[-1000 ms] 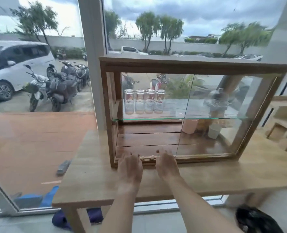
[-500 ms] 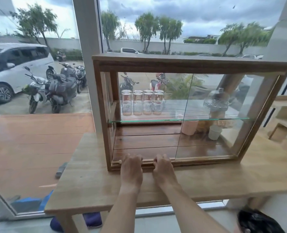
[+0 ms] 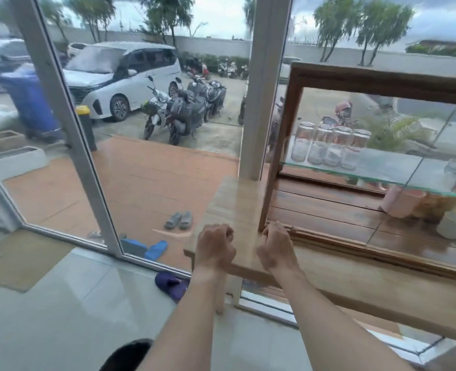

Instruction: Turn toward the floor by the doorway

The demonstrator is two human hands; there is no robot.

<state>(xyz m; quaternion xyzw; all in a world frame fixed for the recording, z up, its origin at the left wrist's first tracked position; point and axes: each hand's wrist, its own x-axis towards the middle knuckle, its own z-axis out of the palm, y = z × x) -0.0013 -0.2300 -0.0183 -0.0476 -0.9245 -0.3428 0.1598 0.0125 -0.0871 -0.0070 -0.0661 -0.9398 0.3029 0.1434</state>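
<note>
Nearest: two bare forearms reaching up from the bottom edge toward the left end of the wooden bench. Dark rounded object at the bottom edge, left of the forearms; blurred, not identifiable.

Left hand: fingers curled into a loose fist, holding nothing visible, above the near left corner of the bench. Contact with the bench cannot be told.

Right hand: fingers curled, fingertips at the lower left corner of the display cabinet, on its bottom front rail. Whether pinching the rail or only touching it: cannot tell, frame blurred.

Display cabinet: wooden frame, glass front, standing on the bench right of both hands, running out of the frame on the right. Inside, on the glass shelf, four clear jars in a row at the left end. Below the shelf, on the wooden floor of the cabinet, a pink cup and a white cup, right of centre.

Left of the bench: tiled floor, purple slipper by the window frame.

Beyond the glass: blue slippers, grey sandals on the terrace. Farther: parked scooters, white van, blue bin.
</note>
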